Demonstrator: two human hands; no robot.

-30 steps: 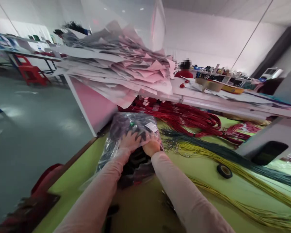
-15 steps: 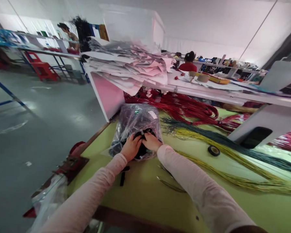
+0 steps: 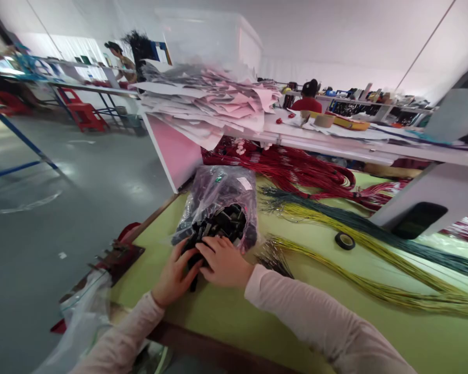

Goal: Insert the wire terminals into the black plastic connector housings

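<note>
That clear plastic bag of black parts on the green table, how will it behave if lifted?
Probably floppy: the plastic bag is thin, wrinkled film slumped around its load. Likely heavy for its size, packed with black parts. It may spill, since the mouth by the left hand and right hand looks open.

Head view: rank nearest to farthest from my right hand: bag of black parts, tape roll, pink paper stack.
1. bag of black parts, touching the right hand.
2. tape roll, off right.
3. pink paper stack, far back, raised.
</note>
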